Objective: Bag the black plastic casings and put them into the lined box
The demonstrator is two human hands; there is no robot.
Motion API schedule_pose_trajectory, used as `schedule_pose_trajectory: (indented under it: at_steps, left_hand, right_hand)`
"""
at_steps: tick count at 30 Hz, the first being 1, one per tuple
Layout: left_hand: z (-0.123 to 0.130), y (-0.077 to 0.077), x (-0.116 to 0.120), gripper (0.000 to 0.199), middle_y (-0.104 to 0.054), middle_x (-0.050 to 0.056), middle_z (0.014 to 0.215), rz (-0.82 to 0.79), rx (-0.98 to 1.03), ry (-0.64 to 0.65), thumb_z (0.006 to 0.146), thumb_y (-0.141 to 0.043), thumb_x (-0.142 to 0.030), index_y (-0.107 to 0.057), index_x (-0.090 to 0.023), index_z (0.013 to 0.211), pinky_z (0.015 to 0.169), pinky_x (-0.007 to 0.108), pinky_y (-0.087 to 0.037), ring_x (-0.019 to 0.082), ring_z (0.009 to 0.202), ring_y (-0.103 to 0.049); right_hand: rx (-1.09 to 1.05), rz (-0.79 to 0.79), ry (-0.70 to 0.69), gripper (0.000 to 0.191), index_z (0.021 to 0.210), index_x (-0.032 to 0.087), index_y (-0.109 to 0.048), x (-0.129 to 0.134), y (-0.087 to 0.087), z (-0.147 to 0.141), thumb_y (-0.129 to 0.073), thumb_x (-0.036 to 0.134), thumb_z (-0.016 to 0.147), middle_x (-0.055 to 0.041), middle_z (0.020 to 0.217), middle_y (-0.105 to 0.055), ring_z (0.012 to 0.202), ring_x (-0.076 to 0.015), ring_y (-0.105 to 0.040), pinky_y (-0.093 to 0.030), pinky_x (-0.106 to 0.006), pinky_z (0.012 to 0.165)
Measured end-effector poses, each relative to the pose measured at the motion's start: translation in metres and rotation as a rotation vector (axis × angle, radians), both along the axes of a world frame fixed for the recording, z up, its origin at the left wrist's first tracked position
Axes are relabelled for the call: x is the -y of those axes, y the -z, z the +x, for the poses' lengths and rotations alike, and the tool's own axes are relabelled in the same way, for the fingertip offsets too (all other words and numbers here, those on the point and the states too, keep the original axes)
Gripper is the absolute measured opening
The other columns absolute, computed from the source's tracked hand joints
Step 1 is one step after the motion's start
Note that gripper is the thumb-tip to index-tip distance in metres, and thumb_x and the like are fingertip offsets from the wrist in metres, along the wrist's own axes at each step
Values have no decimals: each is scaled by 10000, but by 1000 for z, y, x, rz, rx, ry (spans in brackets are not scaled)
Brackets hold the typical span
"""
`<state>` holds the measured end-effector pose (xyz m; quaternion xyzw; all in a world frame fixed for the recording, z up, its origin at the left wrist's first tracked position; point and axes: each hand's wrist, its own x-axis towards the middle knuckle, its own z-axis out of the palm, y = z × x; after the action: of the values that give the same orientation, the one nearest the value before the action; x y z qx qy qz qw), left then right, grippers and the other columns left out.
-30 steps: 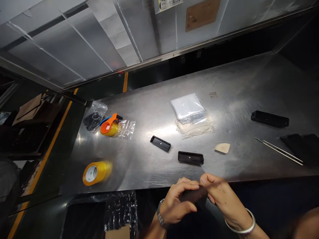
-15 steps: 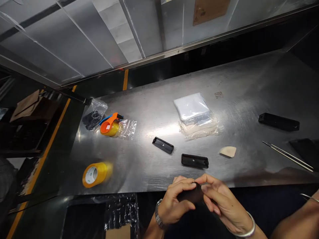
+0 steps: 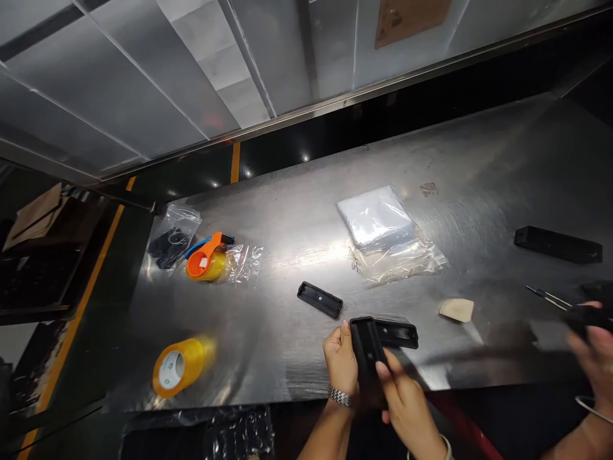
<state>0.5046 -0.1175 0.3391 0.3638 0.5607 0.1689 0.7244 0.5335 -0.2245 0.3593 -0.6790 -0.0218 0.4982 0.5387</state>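
Getting grey metallic panels (image 3: 158, 83) slanting across top of my feed, brown rectangle (image 3: 412, 19) on one. Scratched metal table (image 3: 287, 211) below, bright glare near middle. Floor (image 3: 196, 172) dark green, yellow line (image 3: 94, 275) running diagonally down left. Shadowy furniture (image 3: 43, 275) far left. Upper right's super murky from my end.

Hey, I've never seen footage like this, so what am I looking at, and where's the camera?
There's no machine, just a person's bare left hand and right hand, together holding a black tray-like piece. The view comes from a camera worn on their head, looking forward and down. On the metal table lie two smaller-looking black trays, a yellow tape roll, an orange tape dispenser, a stack of plastic packets and a pale flat piece. At right, another person's hand holds something dark.
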Motion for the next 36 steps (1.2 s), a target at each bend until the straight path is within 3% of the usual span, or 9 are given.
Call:
schedule_pose_trajectory:
  at_steps: [4, 8, 10, 13, 20, 24, 29, 33, 36]
  left_hand:
    - [-3, 4, -8, 354, -652, 86, 796, 414, -131, 336, 861, -366, -409, -592, -139, 897, 660, 316, -487, 171, 703, -604]
    - [7, 11, -10, 414, -485, 83, 1273, 992, -253, 1004, 783, -527, -296, -491, -243, 1193, 928, 475, -372, 281, 1111, -436]
    - [11, 20, -8, 549, -425, 73, 1331, 1109, -313, 1254, 759, -547, -247, -381, -252, 1282, 919, 504, -365, 298, 1138, -396]
    - [4, 32, -9, 550, -485, 58, 1265, 1166, -351, 1434, 772, -465, -144, -340, -244, 1298, 913, 484, -368, 267, 1133, -396]
    - [-24, 9, -40, 614, -409, 110, 1295, 1195, -355, 1442, 663, -498, -73, -398, -216, 1252, 898, 470, -365, 294, 1147, -348]
    - [25, 2, -50, 378, -502, 85, 1110, 1227, -260, 1250, 817, -422, -193, -458, -245, 1190, 813, 384, -422, 226, 981, -431]
    - [105, 33, -51, 492, -499, 130, 1069, 1405, -378, 1013, 723, -591, -354, -484, -150, 1157, 773, 419, -430, 266, 929, -426]
    - [125, 46, -54, 121, -547, 55, 852, 1487, -320, 994, 762, -538, -210, -596, -195, 867, 697, 338, -429, 196, 790, -455]
    - [122, 46, -57, 166, -547, 44, 818, 1507, -248, 884, 807, -482, -194, -600, -205, 923, 673, 298, -418, 169, 763, -459]
  right_hand:
    - [277, -298, 110, 549, 1239, 201, -420, 15, 14, 22, -406, 539, 806, -81, 1010, -638, 533, -155, -602, -508, -253, 427]
    - [535, -490, 135, 586, 1242, 182, -435, 36, 28, 48, -351, 563, 805, -113, 1119, -604, 678, -207, -650, -544, -308, 570]
    - [675, -552, 89, 578, 1204, 161, -479, 44, 35, 56, -332, 558, 809, -124, 1082, -627, 760, -241, -656, -536, -341, 661]
    - [842, -580, 17, 550, 1155, 145, -520, 51, 44, 60, -294, 529, 833, -136, 1054, -643, 944, -278, -617, -515, -364, 745]
    - [996, -605, -109, 549, 1128, 81, -522, 46, 83, 48, -227, 475, 885, -176, 993, -660, 877, -288, -643, -532, -383, 672]
    - [1078, -603, -106, 488, 1146, 104, -505, 35, 94, 41, -222, 420, 905, -155, 972, -644, 843, -266, -637, -523, -366, 651]
    - [1351, -724, -142, 434, 1003, 156, -592, 27, 85, 41, -274, 429, 888, -132, 783, -611, 699, -271, -590, -469, -402, 623]
    - [1466, -578, -84, 370, 1020, 157, -571, 14, 79, 64, -300, 376, 896, -130, 846, -613, 735, -256, -564, -454, -422, 675]
    - [1496, -349, -55, 318, 1097, 140, -524, -12, 79, 101, -317, 282, 902, -129, 925, -607, 848, -243, -557, -457, -418, 752]
